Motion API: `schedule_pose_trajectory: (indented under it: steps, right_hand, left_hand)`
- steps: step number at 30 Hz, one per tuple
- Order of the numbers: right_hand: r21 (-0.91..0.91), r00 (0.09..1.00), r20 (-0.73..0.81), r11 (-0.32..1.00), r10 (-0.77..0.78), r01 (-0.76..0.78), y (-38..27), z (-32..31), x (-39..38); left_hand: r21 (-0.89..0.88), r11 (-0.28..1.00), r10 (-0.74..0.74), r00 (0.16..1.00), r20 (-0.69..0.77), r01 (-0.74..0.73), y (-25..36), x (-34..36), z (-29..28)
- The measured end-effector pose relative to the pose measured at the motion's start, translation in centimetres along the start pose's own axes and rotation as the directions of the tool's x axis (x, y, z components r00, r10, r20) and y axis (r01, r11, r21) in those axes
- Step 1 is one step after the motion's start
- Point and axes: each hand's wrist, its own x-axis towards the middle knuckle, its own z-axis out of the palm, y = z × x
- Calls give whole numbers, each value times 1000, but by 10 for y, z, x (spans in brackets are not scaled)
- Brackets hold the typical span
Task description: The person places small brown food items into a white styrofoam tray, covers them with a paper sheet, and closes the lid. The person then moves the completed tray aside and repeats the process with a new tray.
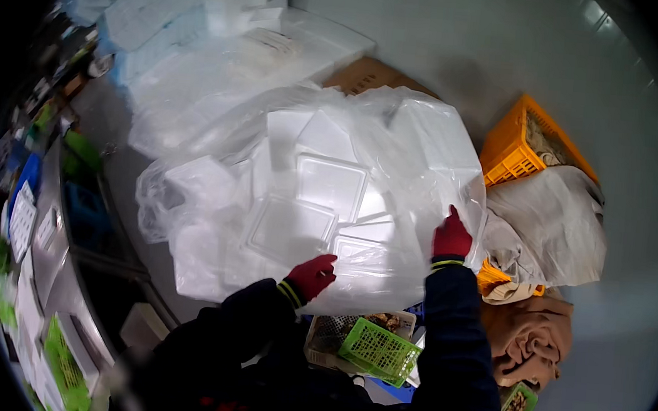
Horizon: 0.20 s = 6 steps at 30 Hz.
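Observation:
A large clear plastic bag [409, 165] lies spread in front of me, with several white foam lids [292, 230] heaped loosely in it. Both my hands wear red gloves with a yellow stripe at the cuff. At the bag's near edge my left hand [312, 277] is closed on the film, fingers curled, beside the nearest lid. Farther right, my right hand [452, 236] grips the bag's right side; its index finger points away from me while the other fingers are folded. The film inside each hand is mostly hidden.
Foam boxes [240, 5] and more wrapped white foam stand at the far left. A cardboard box [378, 76] sits behind the bag. Orange crates [513, 146] and brown cloth [531, 337] lie on the right. Below are a green basket [381, 350] and, left, a metal table [47, 249].

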Motion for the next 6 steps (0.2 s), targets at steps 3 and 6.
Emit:
schedule_pose_trajectory:
  steps: [3, 6]
  right_hand:
    - [250, 890, -453, 950, -56, 187, 20, -45, 50]
    - [567, 988, -113, 810, -105, 151, 34, -61, 83]
  left_hand:
    - [37, 999, 36, 999, -6, -36, -17, 65, -28]
    - [53, 994, 89, 986, 138, -97, 12, 144, -36]
